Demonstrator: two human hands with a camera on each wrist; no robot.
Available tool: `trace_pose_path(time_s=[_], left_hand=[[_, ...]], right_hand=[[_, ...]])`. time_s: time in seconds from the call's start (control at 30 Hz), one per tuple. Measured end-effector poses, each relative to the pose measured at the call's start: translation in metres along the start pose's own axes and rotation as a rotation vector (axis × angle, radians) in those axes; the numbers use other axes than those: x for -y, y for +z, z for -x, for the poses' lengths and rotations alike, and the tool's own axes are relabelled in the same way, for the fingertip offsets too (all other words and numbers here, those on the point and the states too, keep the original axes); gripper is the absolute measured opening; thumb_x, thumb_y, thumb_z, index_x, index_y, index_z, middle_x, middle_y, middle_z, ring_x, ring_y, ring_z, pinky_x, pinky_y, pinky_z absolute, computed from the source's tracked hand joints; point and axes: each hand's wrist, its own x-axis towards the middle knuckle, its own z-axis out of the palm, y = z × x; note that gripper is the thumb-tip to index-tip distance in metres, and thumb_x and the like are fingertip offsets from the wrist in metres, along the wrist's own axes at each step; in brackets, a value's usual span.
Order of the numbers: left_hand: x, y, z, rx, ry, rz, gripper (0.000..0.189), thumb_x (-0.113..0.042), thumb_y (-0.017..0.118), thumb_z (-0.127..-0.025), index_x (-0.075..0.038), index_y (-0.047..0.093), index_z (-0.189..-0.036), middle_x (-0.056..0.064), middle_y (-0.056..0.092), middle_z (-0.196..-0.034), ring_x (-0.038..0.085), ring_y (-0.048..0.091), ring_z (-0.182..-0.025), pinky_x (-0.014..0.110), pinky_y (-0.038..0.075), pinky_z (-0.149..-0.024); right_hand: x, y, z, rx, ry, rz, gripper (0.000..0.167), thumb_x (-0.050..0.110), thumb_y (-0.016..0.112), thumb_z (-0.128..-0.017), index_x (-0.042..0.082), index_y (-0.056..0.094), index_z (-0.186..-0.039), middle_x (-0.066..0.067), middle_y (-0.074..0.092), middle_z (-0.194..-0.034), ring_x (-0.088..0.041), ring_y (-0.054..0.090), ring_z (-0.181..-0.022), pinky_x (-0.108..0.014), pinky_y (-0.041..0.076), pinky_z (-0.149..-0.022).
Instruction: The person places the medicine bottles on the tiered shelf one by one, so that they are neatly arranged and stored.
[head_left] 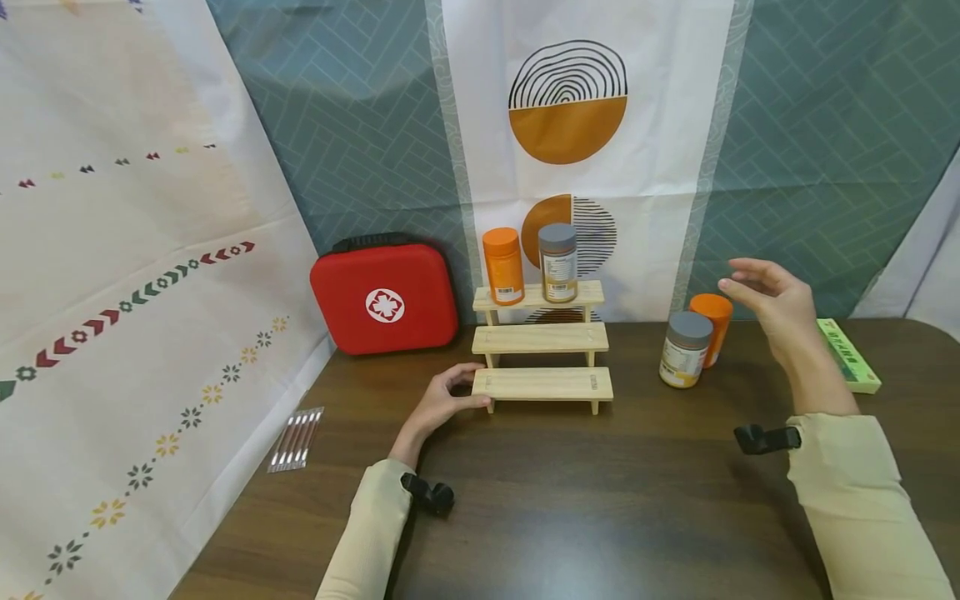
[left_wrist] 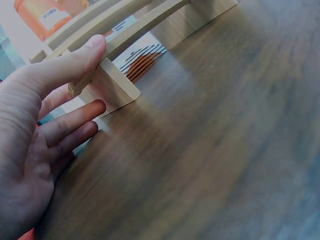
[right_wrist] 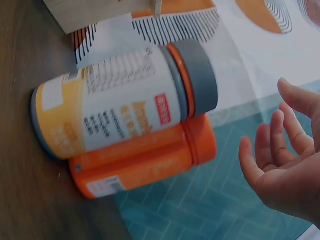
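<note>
A three-tier wooden display stand [head_left: 542, 383] stands on the table. My left hand [head_left: 444, 402] holds the left end of its lowest step; the left wrist view shows the thumb [left_wrist: 82, 57] along the step's edge and the other fingers beside the leg. On the top tier are an orange bottle [head_left: 504, 271] and a grey-lidded jar [head_left: 558, 267]. My right hand [head_left: 780, 304] is raised with loosely bent fingers, holding nothing, above and right of a second grey-lidded jar [head_left: 682, 354] and a second orange bottle [head_left: 716, 321]. In the right wrist view that jar [right_wrist: 120, 97] partly covers the bottle [right_wrist: 145, 160].
A red first-aid case [head_left: 397, 308] stands left of the stand, against the cloth backdrop. A pack of cotton swabs [head_left: 296, 439] lies at the table's left edge. Behind my right forearm is a green box [head_left: 851, 358].
</note>
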Motion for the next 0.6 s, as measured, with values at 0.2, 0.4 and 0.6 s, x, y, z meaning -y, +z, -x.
trace_pose_path(time_s=[0.2, 0.4, 0.6], left_hand=[[-0.001, 0.0, 0.001, 0.006, -0.002, -0.003, 0.058, -0.002, 0.075, -0.08, 0.004, 0.054, -0.133, 0.028, 0.062, -0.121, 0.036, 0.055, -0.115, 0.05, 0.039, -0.102], [-0.002, -0.001, 0.001, 0.008, -0.009, -0.014, 0.057, -0.002, 0.075, -0.08, 0.003, 0.054, -0.133, 0.028, 0.062, -0.122, 0.034, 0.055, -0.115, 0.047, 0.04, -0.101], [-0.002, -0.001, 0.001, 0.005, -0.006, -0.017, 0.056, -0.003, 0.075, -0.08, 0.001, 0.056, -0.132, 0.026, 0.062, -0.121, 0.03, 0.056, -0.112, 0.045, 0.041, -0.1]], right_hand=[[-0.011, -0.009, -0.003, 0.062, 0.046, 0.014, 0.03, 0.024, 0.067, -0.092, 0.037, 0.059, -0.118, 0.028, 0.055, -0.099, 0.01, 0.05, -0.094, -0.005, 0.038, -0.078], [-0.025, -0.015, -0.008, 0.186, 0.047, 0.075, 0.038, 0.023, 0.062, -0.095, 0.036, 0.051, -0.13, 0.03, 0.051, -0.107, 0.014, 0.049, -0.097, -0.004, 0.04, -0.079], [-0.035, -0.018, -0.013, 0.256, 0.082, 0.137, 0.058, 0.027, 0.059, -0.097, 0.023, 0.036, -0.151, 0.031, 0.046, -0.114, 0.019, 0.048, -0.097, -0.004, 0.041, -0.078]])
